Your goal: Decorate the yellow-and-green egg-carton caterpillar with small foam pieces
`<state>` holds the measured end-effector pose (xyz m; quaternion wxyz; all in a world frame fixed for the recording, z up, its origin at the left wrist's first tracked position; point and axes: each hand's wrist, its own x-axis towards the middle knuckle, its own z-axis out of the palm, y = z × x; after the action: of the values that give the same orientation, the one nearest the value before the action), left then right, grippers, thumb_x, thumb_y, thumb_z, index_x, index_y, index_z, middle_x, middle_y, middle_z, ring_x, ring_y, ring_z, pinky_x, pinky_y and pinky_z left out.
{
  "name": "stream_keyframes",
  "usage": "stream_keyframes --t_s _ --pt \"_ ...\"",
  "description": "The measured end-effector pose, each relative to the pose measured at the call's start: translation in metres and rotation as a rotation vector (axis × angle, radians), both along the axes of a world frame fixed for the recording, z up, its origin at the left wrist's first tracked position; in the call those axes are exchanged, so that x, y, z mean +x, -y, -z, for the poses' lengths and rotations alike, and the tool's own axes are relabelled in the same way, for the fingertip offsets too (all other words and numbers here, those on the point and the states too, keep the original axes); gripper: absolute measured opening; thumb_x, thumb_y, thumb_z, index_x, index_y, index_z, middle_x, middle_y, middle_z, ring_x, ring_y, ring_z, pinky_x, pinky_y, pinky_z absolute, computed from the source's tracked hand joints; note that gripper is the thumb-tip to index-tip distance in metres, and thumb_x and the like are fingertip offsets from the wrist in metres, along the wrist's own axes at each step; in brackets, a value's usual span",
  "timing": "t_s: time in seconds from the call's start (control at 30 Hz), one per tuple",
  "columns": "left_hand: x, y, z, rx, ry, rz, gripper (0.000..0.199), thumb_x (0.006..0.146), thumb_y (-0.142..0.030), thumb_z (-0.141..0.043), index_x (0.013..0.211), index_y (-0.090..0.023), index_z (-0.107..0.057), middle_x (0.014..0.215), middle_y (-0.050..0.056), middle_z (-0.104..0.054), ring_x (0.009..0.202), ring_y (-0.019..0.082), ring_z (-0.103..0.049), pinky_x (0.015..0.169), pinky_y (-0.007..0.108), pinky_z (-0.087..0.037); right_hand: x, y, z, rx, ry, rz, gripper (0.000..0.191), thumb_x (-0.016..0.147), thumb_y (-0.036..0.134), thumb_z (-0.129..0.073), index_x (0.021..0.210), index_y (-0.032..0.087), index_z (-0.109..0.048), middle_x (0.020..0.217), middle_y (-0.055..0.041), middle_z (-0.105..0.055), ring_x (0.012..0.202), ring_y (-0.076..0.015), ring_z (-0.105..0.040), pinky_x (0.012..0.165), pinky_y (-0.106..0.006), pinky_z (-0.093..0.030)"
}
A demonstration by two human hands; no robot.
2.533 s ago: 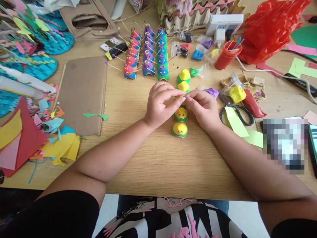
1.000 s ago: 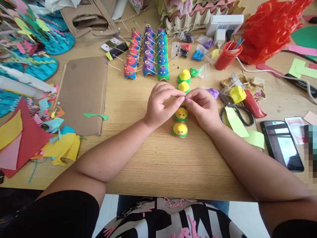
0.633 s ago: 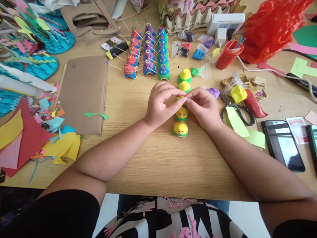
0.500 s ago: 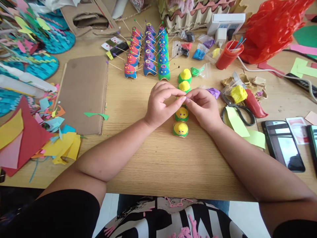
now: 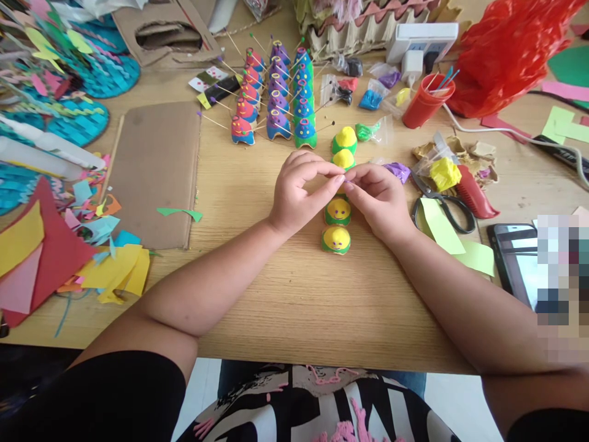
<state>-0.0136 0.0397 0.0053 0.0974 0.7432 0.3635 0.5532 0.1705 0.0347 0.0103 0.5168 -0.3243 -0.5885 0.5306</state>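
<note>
My left hand (image 5: 306, 191) and my right hand (image 5: 380, 197) meet fingertip to fingertip above a row of green-and-yellow clay figures. Thumb and forefinger of each are pinched together; whatever is between them is too small to make out. Nearest me, one figure (image 5: 335, 239) has a smiling face with purple eyes, as does the figure (image 5: 337, 210) behind it. Farther back, a yellow-topped figure (image 5: 344, 140) and another (image 5: 343, 159) show no face from here. The middle of the row is hidden by my fingers. A lump of purple clay (image 5: 396, 172) lies just beyond my right hand.
Three rows of painted caterpillars (image 5: 278, 123) with stick feelers stand at the back. Scissors (image 5: 460, 215), yellow clay (image 5: 444, 174), a red cup (image 5: 426, 104) and a phone (image 5: 510, 258) lie to the right. Left are a cardboard sheet (image 5: 151, 172) and paper scraps (image 5: 119, 270).
My hands stay pinched together in nearly the same place, with only a very slight shift of the fingertips. A pixelated patch now covers part of the right edge.
</note>
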Motion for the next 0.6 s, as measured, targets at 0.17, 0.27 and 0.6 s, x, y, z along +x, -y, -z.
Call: stream_keyframes --t_s 0.17,0.27,0.6 --pt "-0.0005 0.0002 -0.0007 -0.018 0.008 0.0 0.01 0.103 -0.035 -0.073 0.099 -0.028 -0.08 0.095 -0.002 -0.082 0.097 0.018 -0.076 0.096 0.043 -0.062 0.0005 0.0013 -0.0039 -0.028 0.01 0.011 0.045 0.079 0.064 -0.09 0.093 0.023 -0.077 0.082 0.0014 -0.071 0.074 -0.0108 -0.06 0.066 -0.026 -0.05" --pt "-0.0003 0.0002 -0.0005 -0.021 0.027 0.01 0.012 0.104 -0.038 -0.072 0.101 -0.029 -0.08 0.096 -0.002 -0.082 0.097 0.019 -0.076 0.096 0.044 -0.062 0.0004 0.0021 -0.0049 -0.04 0.017 0.018 0.046 0.078 0.064 -0.091 0.092 0.022 -0.078 0.085 0.0008 -0.074 0.075 -0.011 -0.063 0.068 -0.026 -0.052" --pt "0.002 0.0019 -0.0016 -0.063 0.064 0.04 0.018 0.105 -0.042 -0.071 0.097 -0.028 -0.079 0.096 -0.001 -0.082 0.096 0.018 -0.075 0.096 0.042 -0.061 0.0005 0.0006 -0.0014 -0.014 0.043 0.061 0.044 0.081 0.064 -0.089 0.09 0.022 -0.08 0.079 0.0005 -0.073 0.071 -0.0113 -0.062 0.062 -0.025 -0.05"
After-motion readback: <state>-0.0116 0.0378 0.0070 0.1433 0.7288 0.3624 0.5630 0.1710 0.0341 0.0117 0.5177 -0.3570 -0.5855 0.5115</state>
